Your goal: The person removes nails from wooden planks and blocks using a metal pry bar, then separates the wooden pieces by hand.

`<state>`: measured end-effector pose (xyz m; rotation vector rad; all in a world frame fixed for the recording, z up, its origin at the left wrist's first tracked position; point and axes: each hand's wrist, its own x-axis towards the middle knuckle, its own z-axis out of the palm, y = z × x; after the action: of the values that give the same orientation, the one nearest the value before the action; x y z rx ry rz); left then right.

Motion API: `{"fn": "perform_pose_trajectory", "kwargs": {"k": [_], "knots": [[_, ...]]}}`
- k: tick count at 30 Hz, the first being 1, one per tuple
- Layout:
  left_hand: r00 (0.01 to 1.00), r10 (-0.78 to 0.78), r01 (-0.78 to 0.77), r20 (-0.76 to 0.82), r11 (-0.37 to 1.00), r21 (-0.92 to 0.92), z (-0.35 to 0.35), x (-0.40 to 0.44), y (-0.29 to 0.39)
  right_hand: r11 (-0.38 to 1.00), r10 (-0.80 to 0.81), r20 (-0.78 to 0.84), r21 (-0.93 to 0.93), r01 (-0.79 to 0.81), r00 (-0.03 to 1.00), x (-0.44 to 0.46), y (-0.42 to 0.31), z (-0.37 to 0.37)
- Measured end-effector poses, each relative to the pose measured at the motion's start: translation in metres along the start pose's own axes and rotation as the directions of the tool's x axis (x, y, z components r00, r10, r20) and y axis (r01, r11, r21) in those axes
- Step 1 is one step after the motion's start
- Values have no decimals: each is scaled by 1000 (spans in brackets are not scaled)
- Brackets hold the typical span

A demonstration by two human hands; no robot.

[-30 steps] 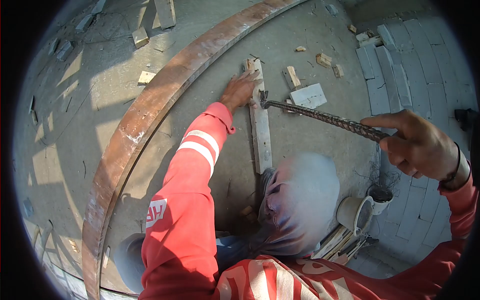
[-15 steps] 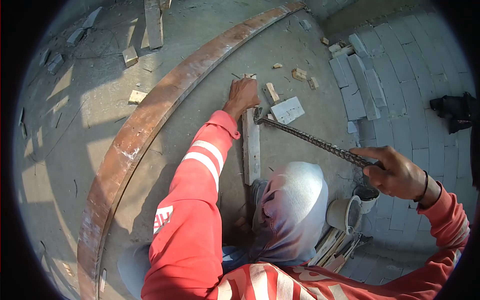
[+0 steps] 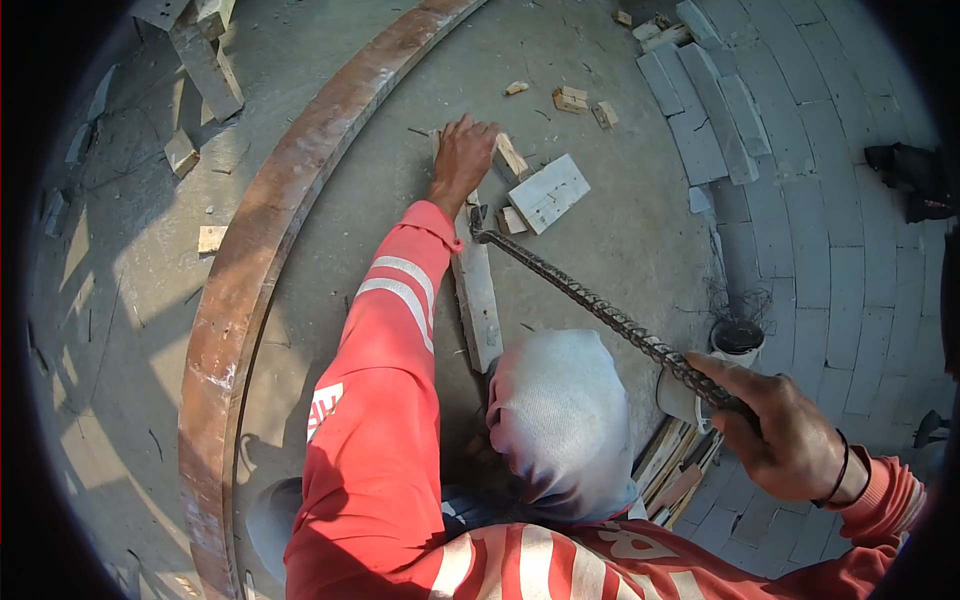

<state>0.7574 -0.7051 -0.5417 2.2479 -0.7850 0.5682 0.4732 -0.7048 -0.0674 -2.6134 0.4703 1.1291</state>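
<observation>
My right hand (image 3: 775,430) is wrapped around the near end of a ribbed steel bar (image 3: 600,305), its index finger stretched along it. The bar's bent, hooked tip (image 3: 479,218) lies over a narrow wooden plank (image 3: 476,300) on the floor. My left hand (image 3: 465,155) is at the plank's far end, just beyond the hook, with fingers bent over it; my palm and thumb are hidden. Beside that hand are a small wood block (image 3: 511,157) and a pale rectangular board (image 3: 549,193) with a wood scrap under its edge.
A long curved brown beam (image 3: 300,170) arcs across the floor to my left. Wood offcuts (image 3: 570,99) and wires lie around. Grey blocks (image 3: 715,100) are stacked on the right, near buckets (image 3: 736,340) and a pile of wood strips (image 3: 680,460).
The view has turned, shifting the floor items leftward. My left hand has changed from a tight fist to a looser bend, slightly right of the plank's end. The bar's hook stays on the plank.
</observation>
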Motion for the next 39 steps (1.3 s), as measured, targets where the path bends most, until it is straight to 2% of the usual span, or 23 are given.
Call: {"fn": "perform_pose_trajectory", "kwargs": {"k": [1, 3, 5, 6, 7, 9, 13, 15, 16, 18, 19, 20, 21, 23, 25, 27, 29, 31, 33, 34, 36, 37, 39], "knots": [[999, -4, 4, 37, 1000, -16, 0, -3, 1, 998, 57, 28, 37, -58, 998, 2, 1, 2], [997, -24, 23, 71, 1000, 14, -3, -1, -3, 997, 29, 15, 68, -30, 999, 5, 10, 16], [995, -45, 44, 90, 999, 14, 3, -13, -10, 998, 15, -72, 65, -10, 997, 1, 19, 41], [995, -68, 65, 75, 997, 33, 3, -11, -17, 989, -138, -167, 22, 143, 976, 0, 40, 69], [995, -77, 74, 60, 996, 44, 3, -9, -26, 977, -211, -189, -74, 200, 959, 0, 51, 89], [995, -99, 98, 17, 994, 43, 3, -27, -35, 984, 18, -74, 177, -4, 997, 8, 31, 77], [989, -107, 106, 98, 994, 11, -5, -22, -20, 994, 74, -68, 82, -68, 995, -4, 45, 90], [995, -89, 89, 50, 996, 14, -4, -16, -20, 984, -180, -215, -29, 178, 960, -3, 70, 107], [996, -82, 81, 30, 997, 17, -3, -18, -20, 982, -187, -232, -39, 183, 955, -4, 76, 120], [988, -128, 126, 85, 992, 29, -1, -21, -27, 996, 20, -151, 93, -6, 988, 0, 92, 159], [990, -127, 125, 55, 991, 44, 1, -26, -27, 989, -121, -235, 55, 138, 964, 8, 120, 195], [991, -122, 122, 63, 993, -1, 3, -30, -29, 989, -140, -240, 20, 149, 961, 10, 139, 221], [989, -121, 125, 80, 992, -36, 0, -29, -39, 978, -163, -273, 83, 192, 948, 15, 145, 228], [980, -155, 162, 122, 986, -45, -13, -25, -41, 988, -124, -260, 60, 144, 958, 16, 157, 237], [973, -144, 163, 178, 982, -92, -18, -31, -26, 986, -93, -226, 114, 121, 970, 13, 157, 231], [932, -62, 121, 357, 982, -145, -35, -24, -29, 978, -104, -231, 150, 141, 967, 23, 172, 232], [933, -32, 76, 359, 991, -109, -49, -26, -32, 959, -267, -226, 38, 282, 937, 40, 220, 257], [924, -19, 59, 383, 994, -94, -61, -50, -20, 930, -335, -230, 74, 359, 914, 57, 265, 290], [920, 119, -94, 375, 992, -85, -83, -68, -6, 898, -396, -310, 64, 435, 864, 73, 292, 309], [914, 121, -102, 388, 992, -69, -82, -80, -6, 890, -405, -314, 80, 449, 859, 77, 287, 305], [887, 142, -15, 439, 960, -281, -77, -104, -5, 902, -227, -274, 303, 309, 934, 80, 275, 295], [881, 142, -17, 452, 963, -269, -78, -107, -5, 894, -234, -272, 318, 317, 933, 84, 280, 298], [909, 172, -80, 381, 967, -243, -81, -106, -5, 901, -276, -263, 263, 344, 925, 98, 295, 299]]}}
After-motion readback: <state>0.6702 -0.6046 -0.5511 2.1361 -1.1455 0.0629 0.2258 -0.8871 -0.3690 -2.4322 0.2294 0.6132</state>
